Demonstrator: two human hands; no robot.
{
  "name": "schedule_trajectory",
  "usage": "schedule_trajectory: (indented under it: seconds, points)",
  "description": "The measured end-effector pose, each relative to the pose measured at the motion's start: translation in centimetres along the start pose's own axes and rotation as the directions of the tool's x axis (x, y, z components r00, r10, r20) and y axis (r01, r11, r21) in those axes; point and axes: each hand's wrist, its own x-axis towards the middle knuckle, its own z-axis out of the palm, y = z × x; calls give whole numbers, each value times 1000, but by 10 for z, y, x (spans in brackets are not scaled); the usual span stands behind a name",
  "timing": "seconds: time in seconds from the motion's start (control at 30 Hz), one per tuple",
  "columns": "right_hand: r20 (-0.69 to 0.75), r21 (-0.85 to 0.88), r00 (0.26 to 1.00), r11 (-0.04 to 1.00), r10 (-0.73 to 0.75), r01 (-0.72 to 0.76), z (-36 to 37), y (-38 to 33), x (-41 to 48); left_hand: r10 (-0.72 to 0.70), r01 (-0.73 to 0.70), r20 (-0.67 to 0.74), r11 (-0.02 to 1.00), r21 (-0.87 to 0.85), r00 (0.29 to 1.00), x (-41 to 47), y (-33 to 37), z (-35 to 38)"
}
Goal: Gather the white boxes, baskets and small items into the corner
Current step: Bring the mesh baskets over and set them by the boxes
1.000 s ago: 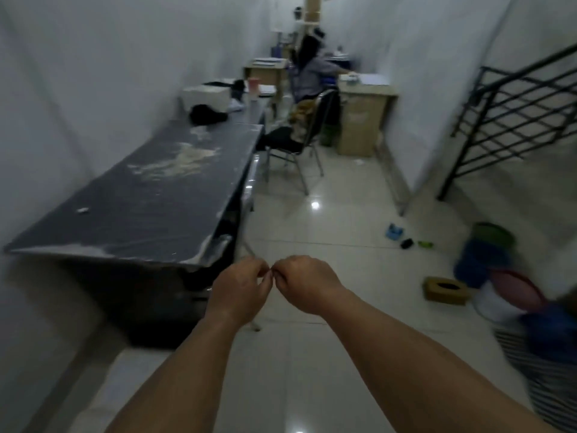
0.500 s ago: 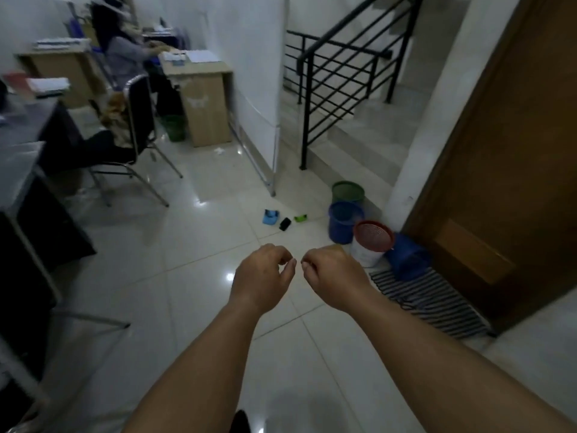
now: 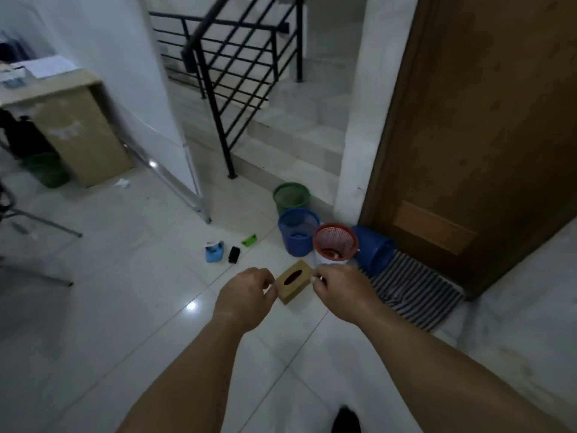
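Note:
Several baskets stand on the tiled floor near the door corner: a green basket (image 3: 292, 196), a blue basket (image 3: 298, 231), a red-rimmed white basket (image 3: 334, 244) and a blue basket lying on its side (image 3: 373, 250). A brown tissue box (image 3: 294, 281) lies on the floor just in front of them. Small items lie to the left: a blue item (image 3: 214, 251), a black item (image 3: 234, 254) and a green item (image 3: 249, 240). My left hand (image 3: 246, 296) and my right hand (image 3: 342, 287) hover with curled fingers on either side of the tissue box, holding nothing.
A wooden door (image 3: 474, 126) and striped mat (image 3: 412, 292) are on the right. Stairs with a black railing (image 3: 231, 57) rise behind the baskets. A desk (image 3: 71, 120) with a green bin (image 3: 46, 170) under it stands at left, beside chair legs (image 3: 37, 220).
My view has swung right from the long dark table toward the door corner and come closer to the baskets. My hands have drifted apart, and the tissue box now shows between them.

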Motion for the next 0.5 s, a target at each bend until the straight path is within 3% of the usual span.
schedule_trajectory:
  seconds: [0.23,0.5]
  points:
    - [107,-39,976,982,190,-187,-23,120,127,-3,8,163,999,-31,987,159,36,50]
    - [200,-82,938,959,282,-271,-72,220,257,-62,87,271,993,-80,960,316,81,91]
